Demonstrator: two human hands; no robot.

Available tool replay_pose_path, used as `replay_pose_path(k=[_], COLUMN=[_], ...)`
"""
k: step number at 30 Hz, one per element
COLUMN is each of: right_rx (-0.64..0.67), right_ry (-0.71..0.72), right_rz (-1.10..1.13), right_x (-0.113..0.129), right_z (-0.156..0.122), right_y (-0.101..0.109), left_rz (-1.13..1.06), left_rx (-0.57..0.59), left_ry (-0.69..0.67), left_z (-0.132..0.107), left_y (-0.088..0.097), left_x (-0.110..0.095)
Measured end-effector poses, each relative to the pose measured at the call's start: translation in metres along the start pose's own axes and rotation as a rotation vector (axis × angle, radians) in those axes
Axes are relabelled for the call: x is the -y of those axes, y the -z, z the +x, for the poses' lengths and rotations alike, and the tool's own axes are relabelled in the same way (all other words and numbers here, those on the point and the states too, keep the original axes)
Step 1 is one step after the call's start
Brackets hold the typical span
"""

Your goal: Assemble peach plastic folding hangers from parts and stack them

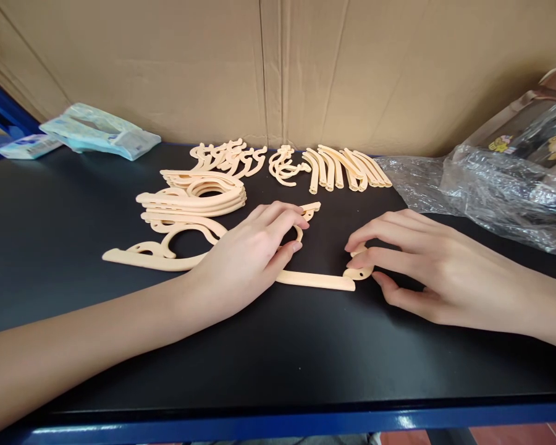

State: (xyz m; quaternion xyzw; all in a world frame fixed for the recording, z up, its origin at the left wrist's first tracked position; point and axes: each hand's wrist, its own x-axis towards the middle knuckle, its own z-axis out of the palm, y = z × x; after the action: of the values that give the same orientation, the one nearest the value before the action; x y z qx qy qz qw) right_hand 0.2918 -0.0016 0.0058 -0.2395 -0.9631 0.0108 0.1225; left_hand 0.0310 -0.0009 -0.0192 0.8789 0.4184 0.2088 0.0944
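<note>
A cream plastic hanger frame [315, 279] lies flat on the black table [278, 358], its bar running left to right. My left hand [248, 256] rests on the frame's middle, fingers curled over a curved part. My right hand [412, 262] pinches a small cream end piece [359, 271] at the bar's right end, thumb below and fingers on top. Behind the hands lie a stack of curved hanger arms [194, 198], a cluster of hooks [229, 157], more small curled pieces [285, 165] and a row of short curved tubes [345, 168].
A cardboard wall [278, 68] closes the back. Crumpled clear plastic wrap [482, 188] and a box [537, 123] sit at the right. Pale blue packets [99, 131] lie at the back left. The table's blue front edge [278, 423] runs along the bottom.
</note>
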Motion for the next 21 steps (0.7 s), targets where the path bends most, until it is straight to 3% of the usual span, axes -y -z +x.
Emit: replay_pose_path(k=[12, 21], right_rx=[-0.064, 0.002], right_ry=[-0.018, -0.08], right_rz=[-0.122, -0.139], right_x=[0.001, 0.011], right_z=[0.0, -0.003], right_y=[-0.006, -0.003], left_rz=[0.097, 0.103], left_rx=[-0.069, -0.049], left_ry=[-0.019, -0.017], left_z=[-0.001, -0.001], left_y=[0.002, 0.006], left_x=[-0.004, -0.007])
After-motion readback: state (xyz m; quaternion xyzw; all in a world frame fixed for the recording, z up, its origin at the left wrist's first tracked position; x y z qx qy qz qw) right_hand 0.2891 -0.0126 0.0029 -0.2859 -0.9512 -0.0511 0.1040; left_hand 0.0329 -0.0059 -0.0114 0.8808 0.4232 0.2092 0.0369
